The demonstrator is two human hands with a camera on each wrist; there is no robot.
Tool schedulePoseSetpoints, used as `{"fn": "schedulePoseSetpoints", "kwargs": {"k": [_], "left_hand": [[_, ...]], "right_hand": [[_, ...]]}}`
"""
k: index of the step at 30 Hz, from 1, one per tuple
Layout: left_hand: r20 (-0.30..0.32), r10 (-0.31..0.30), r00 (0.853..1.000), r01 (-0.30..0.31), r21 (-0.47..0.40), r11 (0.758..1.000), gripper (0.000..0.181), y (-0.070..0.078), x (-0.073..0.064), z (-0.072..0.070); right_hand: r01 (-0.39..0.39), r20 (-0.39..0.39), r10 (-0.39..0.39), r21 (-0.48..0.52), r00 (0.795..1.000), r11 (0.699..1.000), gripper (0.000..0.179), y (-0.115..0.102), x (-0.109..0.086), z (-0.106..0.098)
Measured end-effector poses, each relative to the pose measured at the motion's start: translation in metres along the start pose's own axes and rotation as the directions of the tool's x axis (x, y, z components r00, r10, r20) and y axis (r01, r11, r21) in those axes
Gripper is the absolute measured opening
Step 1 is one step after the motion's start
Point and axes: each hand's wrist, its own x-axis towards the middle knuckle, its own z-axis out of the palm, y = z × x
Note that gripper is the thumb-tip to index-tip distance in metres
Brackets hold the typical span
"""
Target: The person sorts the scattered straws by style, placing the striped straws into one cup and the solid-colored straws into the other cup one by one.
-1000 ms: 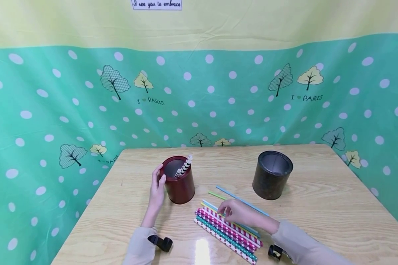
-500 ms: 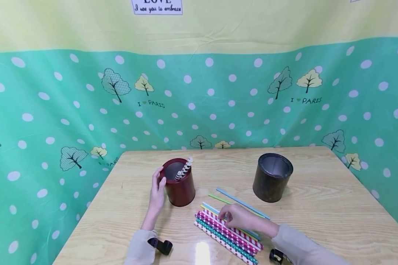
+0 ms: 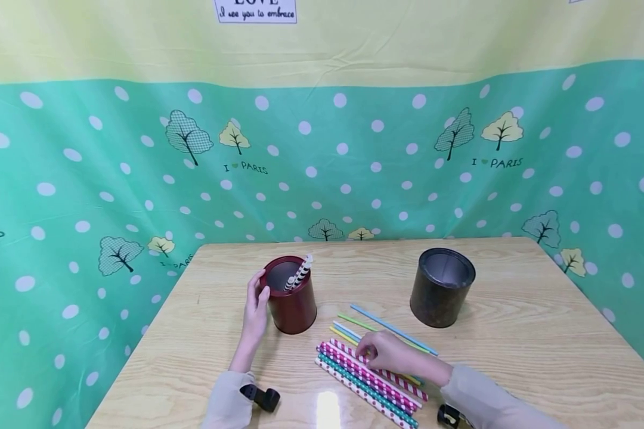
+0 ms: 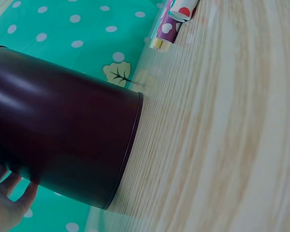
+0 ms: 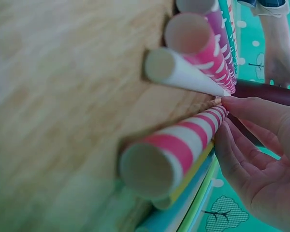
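Note:
A dark red can (image 3: 293, 307) stands upright with black-and-white striped straws (image 3: 299, 275) leaning inside it. My left hand (image 3: 256, 313) holds its left side near the rim; in the left wrist view fingertips (image 4: 26, 195) touch its wall. My right hand (image 3: 386, 353) is over a row of paper straws. Its thumb and fingers pinch a pink-and-white striped straw (image 5: 183, 140). A plain white straw (image 5: 176, 72) and a pink heart-patterned straw (image 5: 193, 36) lie on one side, yellow (image 5: 176, 193) and blue ones (image 5: 164, 212) on the other.
A black can (image 3: 441, 292) stands at the right, beyond the straws. Teal dotted (image 3: 375, 396) and red-dotted white straws (image 3: 343, 381) lie nearest the front. Thin green (image 3: 354, 322) and blue straws (image 3: 389, 328) lie behind. A patterned curtain (image 3: 322, 179) hangs behind the wooden table (image 3: 536, 333).
Under my right hand the striped straw has come apart from the white one beside it, and the yellow and light blue ones have shifted slightly. My left hand stays on the red can.

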Motion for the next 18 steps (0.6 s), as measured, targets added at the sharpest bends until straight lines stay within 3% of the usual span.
{"fn": "schedulePoseSetpoints", "kwargs": {"k": [18], "left_hand": [[0.006, -0.03, 1.0, 0.03, 0.009, 1.0, 0.039, 0.0003, -0.0012, -0.0008]], "right_hand": [[-0.033, -0.027, 0.031, -0.07, 0.999, 0.997, 0.019, -0.0036, 0.0016, 0.0037]]}}
